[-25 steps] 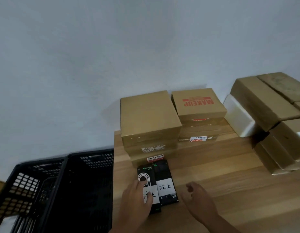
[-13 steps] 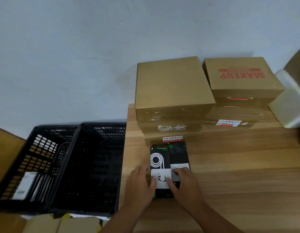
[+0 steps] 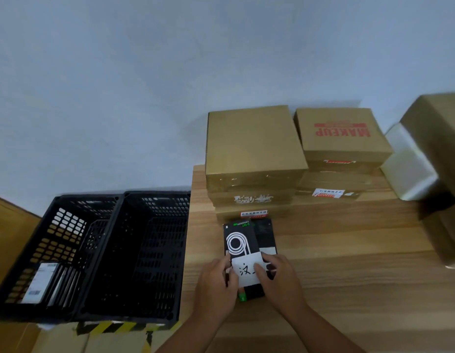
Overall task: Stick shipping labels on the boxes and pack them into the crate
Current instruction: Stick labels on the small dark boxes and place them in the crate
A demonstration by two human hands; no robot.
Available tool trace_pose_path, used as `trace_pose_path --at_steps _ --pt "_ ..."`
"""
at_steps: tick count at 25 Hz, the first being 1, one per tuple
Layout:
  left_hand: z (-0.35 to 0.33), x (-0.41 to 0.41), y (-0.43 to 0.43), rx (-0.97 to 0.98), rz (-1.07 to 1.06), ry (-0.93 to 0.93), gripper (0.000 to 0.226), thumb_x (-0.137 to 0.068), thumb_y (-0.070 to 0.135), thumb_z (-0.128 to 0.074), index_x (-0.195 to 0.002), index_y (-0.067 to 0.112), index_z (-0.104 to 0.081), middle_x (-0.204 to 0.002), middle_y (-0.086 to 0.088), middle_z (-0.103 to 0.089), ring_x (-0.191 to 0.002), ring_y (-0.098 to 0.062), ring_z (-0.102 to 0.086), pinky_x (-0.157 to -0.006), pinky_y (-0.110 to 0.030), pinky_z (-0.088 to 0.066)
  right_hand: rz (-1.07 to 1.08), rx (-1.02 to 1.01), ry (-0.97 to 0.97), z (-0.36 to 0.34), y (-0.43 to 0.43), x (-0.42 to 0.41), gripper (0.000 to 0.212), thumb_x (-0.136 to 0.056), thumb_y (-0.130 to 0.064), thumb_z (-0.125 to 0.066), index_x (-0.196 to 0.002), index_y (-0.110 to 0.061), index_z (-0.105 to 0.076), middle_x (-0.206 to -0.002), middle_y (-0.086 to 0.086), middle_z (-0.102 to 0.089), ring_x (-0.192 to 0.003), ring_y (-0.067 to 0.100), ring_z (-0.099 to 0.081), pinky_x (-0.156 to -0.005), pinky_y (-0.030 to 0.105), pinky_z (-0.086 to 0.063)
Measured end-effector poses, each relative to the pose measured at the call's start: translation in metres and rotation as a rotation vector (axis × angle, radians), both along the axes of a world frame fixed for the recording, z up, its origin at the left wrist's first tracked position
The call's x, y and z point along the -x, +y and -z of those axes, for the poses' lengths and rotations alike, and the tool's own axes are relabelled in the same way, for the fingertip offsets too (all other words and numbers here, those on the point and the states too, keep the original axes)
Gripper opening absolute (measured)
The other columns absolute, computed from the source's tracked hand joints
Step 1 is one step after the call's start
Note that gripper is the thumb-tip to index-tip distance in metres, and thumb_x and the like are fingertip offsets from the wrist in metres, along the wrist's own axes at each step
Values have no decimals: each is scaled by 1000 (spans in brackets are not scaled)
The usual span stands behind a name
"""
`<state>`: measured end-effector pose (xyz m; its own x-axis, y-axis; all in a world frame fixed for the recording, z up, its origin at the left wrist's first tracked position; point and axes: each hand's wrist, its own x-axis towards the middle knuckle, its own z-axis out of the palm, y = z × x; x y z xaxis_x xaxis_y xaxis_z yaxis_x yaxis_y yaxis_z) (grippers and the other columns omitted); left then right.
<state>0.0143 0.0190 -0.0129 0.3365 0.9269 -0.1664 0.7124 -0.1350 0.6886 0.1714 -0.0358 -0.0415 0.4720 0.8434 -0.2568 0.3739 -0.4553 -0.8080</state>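
Your left hand point(image 3: 216, 284) grips the black box point(image 3: 243, 240) by its left edge | your right hand point(image 3: 282, 278) presses straight fingers on its white label point(image 3: 246, 271) | 2 crates point(image 3: 145, 250) beside table point(image 3: 348, 276)

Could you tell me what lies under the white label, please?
The white label lies on a black box with a white coil print; the left hand and right hand cover the box's lower sides.
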Motion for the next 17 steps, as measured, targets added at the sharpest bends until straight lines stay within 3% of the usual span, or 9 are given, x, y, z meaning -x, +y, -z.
trace_pose_path --at_steps 2,4,7,17 --pt "-22 -7 -8 -33 26 -37 31 -100 26 -53 -129 32 -61 -112 17 -61 -110 -5 -55 -91 -28 -50 67 -69 72 -23 -4 -7 29 -95 -23 -66 -124 -26 -68 -114 -6 -67 -96 4 -65 -81 31 -59" --pt "-41 -12 -14 -88 17 -72 32 -99 25 -52 -128 32 -62 -111 18 -63 -109 -4 -55 -90 -31 -52 102 -123 142 -41 -7 -15 26 -93 -19 -68 -118 -27 -70 -104 -11 -73 -86 -2 -68 -66 17 -56" --pt "-63 -13 -23 -132 -24 -86 34 -99 26 -53 -131 31 -63 -113 22 -61 -113 0 -53 -95 -25 -48 110 -156 226 -56 -16 -20 24 -88 -14 -76 -109 -27 -73 -91 -18 -73 -78 -9 -67 -53 10 -50" --pt "-87 -17 -33 -164 -15 -156 36 -99 26 -57 -134 32 -60 -116 24 -59 -111 5 -53 -89 -12 -43 232 -331 345 -94 -30 -29 22 -90 -13 -74 -102 -31 -72 -95 -8 -78 -84 6 -74 -67 27 -62"
